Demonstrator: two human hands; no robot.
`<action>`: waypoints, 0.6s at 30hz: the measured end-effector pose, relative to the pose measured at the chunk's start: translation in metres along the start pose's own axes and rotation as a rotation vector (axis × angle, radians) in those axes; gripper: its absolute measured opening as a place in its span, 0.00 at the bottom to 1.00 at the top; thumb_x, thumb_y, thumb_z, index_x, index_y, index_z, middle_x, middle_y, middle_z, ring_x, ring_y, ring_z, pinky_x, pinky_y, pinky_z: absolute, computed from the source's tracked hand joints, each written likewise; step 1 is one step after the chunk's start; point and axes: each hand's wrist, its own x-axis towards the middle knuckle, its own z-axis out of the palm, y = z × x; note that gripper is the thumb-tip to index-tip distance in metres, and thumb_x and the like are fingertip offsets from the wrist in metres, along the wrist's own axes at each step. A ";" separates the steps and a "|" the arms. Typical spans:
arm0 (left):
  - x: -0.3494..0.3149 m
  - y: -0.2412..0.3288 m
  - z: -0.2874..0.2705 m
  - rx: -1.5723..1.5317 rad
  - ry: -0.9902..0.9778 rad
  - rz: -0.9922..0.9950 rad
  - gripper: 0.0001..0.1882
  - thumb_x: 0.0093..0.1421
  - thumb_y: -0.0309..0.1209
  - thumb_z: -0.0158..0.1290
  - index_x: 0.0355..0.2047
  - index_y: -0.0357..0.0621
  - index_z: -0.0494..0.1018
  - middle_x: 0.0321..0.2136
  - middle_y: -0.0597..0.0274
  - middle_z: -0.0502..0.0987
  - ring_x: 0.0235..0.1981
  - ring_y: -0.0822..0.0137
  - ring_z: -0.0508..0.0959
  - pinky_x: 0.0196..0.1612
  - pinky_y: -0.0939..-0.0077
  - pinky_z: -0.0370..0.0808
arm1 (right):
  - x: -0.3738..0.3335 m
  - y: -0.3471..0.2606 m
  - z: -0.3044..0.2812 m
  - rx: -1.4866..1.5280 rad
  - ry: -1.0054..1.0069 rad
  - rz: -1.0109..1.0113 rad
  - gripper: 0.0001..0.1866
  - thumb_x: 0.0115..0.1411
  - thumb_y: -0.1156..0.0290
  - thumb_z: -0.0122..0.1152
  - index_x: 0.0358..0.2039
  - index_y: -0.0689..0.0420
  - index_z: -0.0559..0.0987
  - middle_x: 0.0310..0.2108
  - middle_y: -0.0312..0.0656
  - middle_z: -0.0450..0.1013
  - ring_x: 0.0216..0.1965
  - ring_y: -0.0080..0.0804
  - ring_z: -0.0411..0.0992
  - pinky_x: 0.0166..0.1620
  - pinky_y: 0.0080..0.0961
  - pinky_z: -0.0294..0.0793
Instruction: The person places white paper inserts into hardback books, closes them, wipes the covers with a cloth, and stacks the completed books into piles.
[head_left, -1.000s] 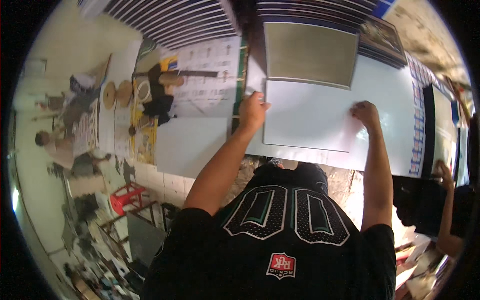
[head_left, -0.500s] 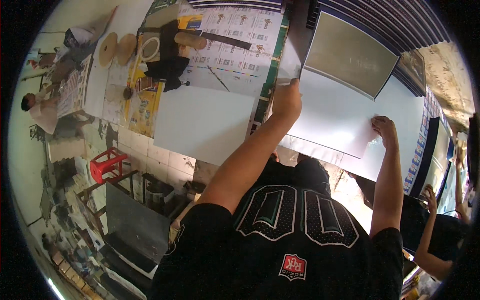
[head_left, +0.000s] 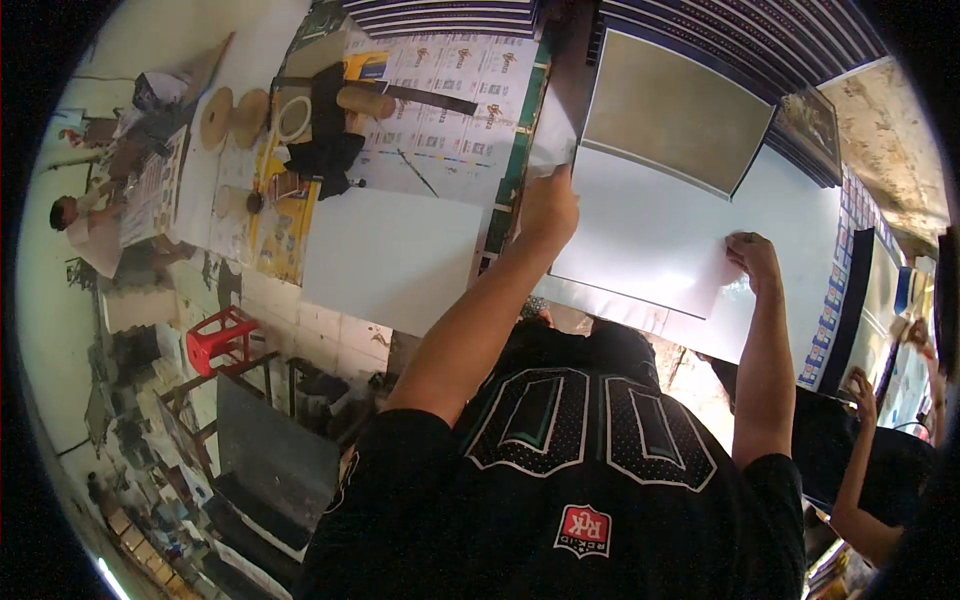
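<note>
A glossy white sheet [head_left: 640, 240] lies on the work table in front of me, and its near edge faces my body. My left hand [head_left: 549, 208] is closed at the sheet's left edge, beside a pale strip of surface; what its fingers hold is hidden. At the sheet's right side, my right hand [head_left: 753, 260] has its fingers curled together on the edge, pinching it. A grey-beige panel with a thin dark border [head_left: 680, 112] rests across the far part of the white sheet.
Dark striped frame lengths [head_left: 740, 40] are stacked beyond the panel. On the left table are a tape roll [head_left: 294, 118], a brown roll [head_left: 365, 102] and black cloth [head_left: 325, 160]. A red stool [head_left: 222, 340] stands lower left. Another person's hand [head_left: 860, 390] is at right.
The whole view has shifted, so the table and sheet appear slightly farther left. Both my hands keep nearly the same places on the sheet's edges.
</note>
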 end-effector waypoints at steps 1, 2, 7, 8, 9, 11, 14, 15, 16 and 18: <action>0.001 0.000 0.000 -0.010 -0.001 -0.010 0.15 0.53 0.23 0.55 0.43 0.37 0.74 0.28 0.44 0.79 0.34 0.44 0.80 0.38 0.55 0.77 | 0.001 0.004 -0.002 0.005 0.000 -0.002 0.09 0.57 0.69 0.63 0.32 0.62 0.80 0.24 0.37 0.74 0.23 0.23 0.70 0.30 0.20 0.73; -0.002 0.001 0.002 -0.007 0.000 -0.007 0.15 0.53 0.23 0.55 0.43 0.37 0.74 0.28 0.44 0.79 0.34 0.44 0.80 0.38 0.55 0.77 | 0.000 0.008 -0.004 -0.008 -0.018 -0.020 0.09 0.57 0.69 0.63 0.31 0.62 0.80 0.23 0.36 0.73 0.22 0.22 0.69 0.29 0.19 0.70; -0.003 -0.012 0.005 -0.045 0.056 -0.025 0.26 0.51 0.27 0.62 0.51 0.36 0.71 0.30 0.50 0.82 0.34 0.51 0.82 0.40 0.61 0.78 | -0.016 0.000 0.014 0.082 0.123 -0.094 0.08 0.56 0.71 0.59 0.23 0.60 0.77 0.20 0.33 0.70 0.20 0.21 0.64 0.27 0.19 0.64; -0.005 -0.013 0.004 -0.049 0.061 -0.025 0.26 0.51 0.27 0.62 0.51 0.36 0.71 0.30 0.50 0.82 0.34 0.51 0.82 0.40 0.61 0.78 | -0.017 0.001 0.015 0.078 0.123 -0.098 0.08 0.56 0.71 0.59 0.23 0.60 0.77 0.20 0.33 0.70 0.20 0.21 0.64 0.27 0.19 0.64; -0.008 -0.013 0.001 -0.143 0.040 -0.091 0.28 0.50 0.29 0.64 0.52 0.36 0.71 0.31 0.51 0.82 0.35 0.53 0.82 0.40 0.63 0.78 | -0.020 0.001 0.018 0.047 0.143 -0.111 0.08 0.56 0.71 0.59 0.23 0.61 0.77 0.20 0.34 0.70 0.20 0.21 0.64 0.26 0.19 0.65; -0.008 -0.009 -0.001 -0.241 0.021 -0.158 0.30 0.48 0.30 0.66 0.52 0.37 0.70 0.32 0.52 0.82 0.35 0.55 0.83 0.41 0.64 0.78 | -0.026 0.002 0.023 0.086 0.195 -0.132 0.07 0.57 0.73 0.58 0.24 0.62 0.77 0.18 0.35 0.69 0.20 0.20 0.64 0.25 0.19 0.63; -0.010 -0.011 0.001 -0.218 0.033 -0.222 0.31 0.47 0.30 0.67 0.52 0.37 0.71 0.32 0.53 0.83 0.35 0.57 0.83 0.41 0.65 0.78 | -0.035 -0.012 0.042 0.075 0.326 -0.129 0.09 0.57 0.74 0.57 0.20 0.61 0.75 0.17 0.34 0.67 0.19 0.20 0.63 0.24 0.18 0.62; -0.010 -0.011 0.002 -0.199 0.035 -0.171 0.31 0.47 0.30 0.67 0.52 0.37 0.71 0.32 0.53 0.83 0.35 0.57 0.83 0.41 0.66 0.78 | -0.036 -0.014 0.040 0.068 0.320 -0.127 0.09 0.57 0.74 0.57 0.20 0.61 0.75 0.17 0.34 0.67 0.19 0.20 0.63 0.24 0.18 0.62; -0.011 -0.012 0.002 -0.180 0.037 -0.120 0.30 0.48 0.29 0.67 0.52 0.37 0.71 0.32 0.54 0.83 0.35 0.58 0.83 0.41 0.66 0.78 | -0.037 -0.016 0.038 0.069 0.311 -0.100 0.09 0.57 0.74 0.58 0.21 0.61 0.75 0.17 0.34 0.67 0.19 0.20 0.63 0.24 0.19 0.63; -0.008 -0.014 -0.001 -0.202 0.022 -0.089 0.29 0.48 0.29 0.66 0.52 0.38 0.72 0.32 0.54 0.83 0.34 0.57 0.83 0.41 0.65 0.78 | -0.033 -0.012 0.032 0.064 0.301 -0.069 0.08 0.57 0.74 0.58 0.21 0.62 0.75 0.18 0.34 0.67 0.20 0.20 0.63 0.24 0.19 0.63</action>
